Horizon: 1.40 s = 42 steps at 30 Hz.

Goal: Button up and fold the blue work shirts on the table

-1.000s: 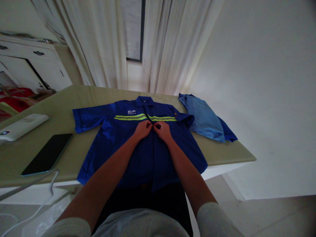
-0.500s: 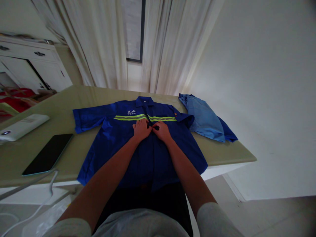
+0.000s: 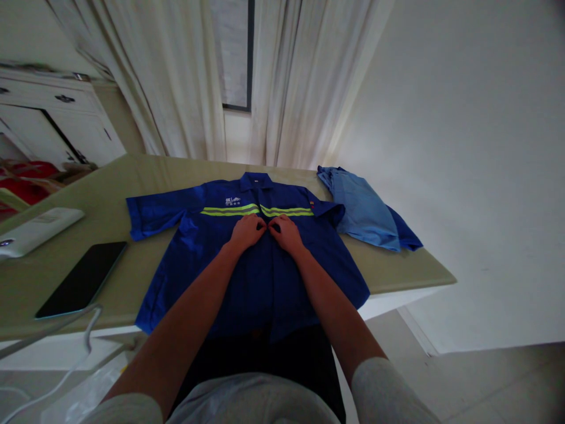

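A dark blue short-sleeved work shirt (image 3: 247,277) lies spread on the table, front up, collar at the far side. Two yellow-green reflective bands cross its chest, with a white logo above the left one. Just below the bands, my left hand (image 3: 248,231) pinches the shirt at its front placket. My right hand (image 3: 285,232) pinches the placket from the other side, thumb and forefinger together. The fingertips of both hands nearly meet at the centre line. Any button between them is too small to make out.
Light blue and dark blue folded clothes (image 3: 366,209) lie right of the shirt. At the left are a black-screened phone (image 3: 82,280), a white device (image 3: 42,231) and a pale cable (image 3: 90,333). The table (image 3: 415,268) meets a white wall; curtains (image 3: 176,76) hang behind.
The fingertips of my two hands have drawn slightly apart at the placket, and the left fingers have curled in. The shirt stays in place; the view has shifted slightly.
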Available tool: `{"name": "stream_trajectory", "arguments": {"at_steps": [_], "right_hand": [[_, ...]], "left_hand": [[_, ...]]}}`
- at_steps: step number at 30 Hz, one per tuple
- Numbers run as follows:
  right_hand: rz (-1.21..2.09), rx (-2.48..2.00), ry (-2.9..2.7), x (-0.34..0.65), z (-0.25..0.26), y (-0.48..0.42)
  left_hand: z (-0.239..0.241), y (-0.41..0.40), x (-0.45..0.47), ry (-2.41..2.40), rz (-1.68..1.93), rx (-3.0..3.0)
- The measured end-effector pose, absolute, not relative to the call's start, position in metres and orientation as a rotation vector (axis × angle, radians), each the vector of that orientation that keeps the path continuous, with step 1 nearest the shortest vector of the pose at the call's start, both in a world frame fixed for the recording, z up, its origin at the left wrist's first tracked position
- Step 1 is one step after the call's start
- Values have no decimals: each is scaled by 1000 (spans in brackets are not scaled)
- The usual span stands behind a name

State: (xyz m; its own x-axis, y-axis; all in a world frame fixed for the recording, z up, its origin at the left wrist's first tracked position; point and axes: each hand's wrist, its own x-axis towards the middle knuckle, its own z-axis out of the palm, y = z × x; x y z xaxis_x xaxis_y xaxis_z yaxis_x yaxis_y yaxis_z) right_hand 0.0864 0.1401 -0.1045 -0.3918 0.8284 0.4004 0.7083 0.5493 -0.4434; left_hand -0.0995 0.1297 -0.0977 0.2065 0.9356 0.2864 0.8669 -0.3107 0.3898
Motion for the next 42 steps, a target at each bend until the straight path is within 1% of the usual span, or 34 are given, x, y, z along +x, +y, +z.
{"name": "stream_trajectory", "arguments": {"at_steps": [4, 11, 16, 21, 24, 29, 34, 38, 42], "right_hand": [[203, -1201, -2302, 85, -101, 136], [149, -1265, -2278, 84, -99, 133], [229, -1246, -2151, 87, -105, 140], [488, -1149, -1955, 91, -115, 155], [569, -1163, -1863, 93, -117, 159], [519, -1139, -1857, 93, -116, 156], [446, -1137, -1939, 91, -116, 156], [481, -1236, -1926, 89, -118, 159], [502, -1255, -1887, 89, -117, 159]], "left_hand": [[-99, 129, -100, 1755, 645, 2379], [-102, 129, -96, 1691, 738, 2352], [-99, 126, -95, 1577, 750, 2502], [-91, 121, -92, 1649, 779, 2602], [-87, 120, -90, 1667, 814, 2631], [-88, 118, -87, 1714, 843, 2659], [-88, 117, -86, 1742, 750, 2672], [-87, 117, -85, 1761, 671, 2729], [-88, 116, -84, 1771, 672, 2774]]}}
